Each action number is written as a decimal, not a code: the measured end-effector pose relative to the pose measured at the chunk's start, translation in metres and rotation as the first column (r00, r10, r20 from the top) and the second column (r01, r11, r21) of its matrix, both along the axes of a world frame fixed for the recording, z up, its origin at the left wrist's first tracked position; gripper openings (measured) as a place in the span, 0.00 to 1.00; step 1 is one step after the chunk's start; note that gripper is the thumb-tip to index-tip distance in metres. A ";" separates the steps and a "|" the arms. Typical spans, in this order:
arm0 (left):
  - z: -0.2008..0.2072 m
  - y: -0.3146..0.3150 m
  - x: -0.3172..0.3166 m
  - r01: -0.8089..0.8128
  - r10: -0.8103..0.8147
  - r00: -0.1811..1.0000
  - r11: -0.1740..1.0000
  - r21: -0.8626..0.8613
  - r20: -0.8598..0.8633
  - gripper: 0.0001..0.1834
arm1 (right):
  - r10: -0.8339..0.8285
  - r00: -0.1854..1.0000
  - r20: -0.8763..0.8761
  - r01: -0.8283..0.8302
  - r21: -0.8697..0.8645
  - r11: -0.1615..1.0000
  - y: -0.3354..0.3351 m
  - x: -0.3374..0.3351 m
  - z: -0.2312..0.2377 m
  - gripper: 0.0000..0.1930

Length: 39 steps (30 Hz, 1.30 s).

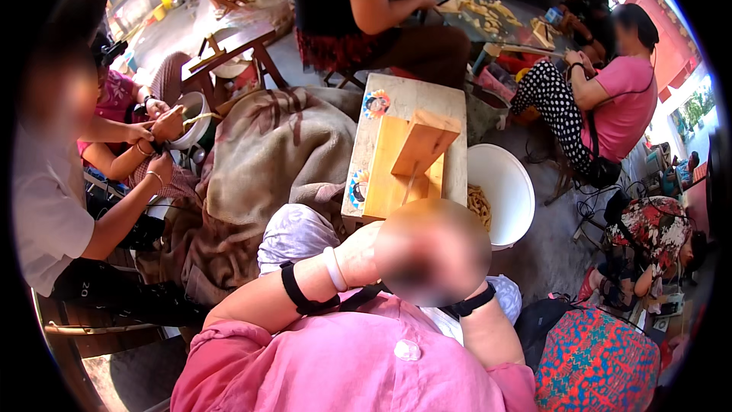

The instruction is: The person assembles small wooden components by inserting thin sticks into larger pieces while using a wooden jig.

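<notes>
Both my forearms come up from the lower edge and meet in front of my chest. My left hand [371, 253], with a pale bangle and a black band behind it, runs into a blurred patch. My right hand [470, 278], above another black band, is in the same blur. The fingers and anything between them cannot be made out. Just beyond my hands stands a wooden bench [412, 91], bearing a wooden board [383, 172] with a slanted wooden block [425, 143] and a thin rod.
Right of the bench is a white bucket [509, 194] with tan strips [479, 206] inside. A brown blanket [267, 145] lies heaped to the left. People sit close on both sides, and one beyond the bench. A table [488, 23] at the back carries pale yellowish pieces.
</notes>
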<state>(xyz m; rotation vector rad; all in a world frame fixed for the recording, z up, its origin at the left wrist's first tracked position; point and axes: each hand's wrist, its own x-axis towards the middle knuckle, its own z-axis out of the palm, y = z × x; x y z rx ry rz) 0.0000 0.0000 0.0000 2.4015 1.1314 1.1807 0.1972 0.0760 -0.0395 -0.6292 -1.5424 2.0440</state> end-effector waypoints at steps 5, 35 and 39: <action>-0.011 -0.009 -0.007 -0.195 0.196 0.977 0.980 -0.025 0.077 0.13 | -0.094 0.992 0.079 0.058 0.374 0.926 -0.024 -0.017 0.029 0.16; -0.010 -0.004 -0.020 -0.219 0.419 0.846 0.838 -0.500 0.331 0.06 | -0.149 0.986 0.071 0.015 0.863 0.505 -0.016 -0.009 0.026 0.07; -0.006 -0.005 -0.016 -0.243 0.398 0.874 0.856 -0.457 0.280 0.04 | -0.281 0.958 0.050 0.107 0.850 0.516 -0.010 -0.009 0.035 0.10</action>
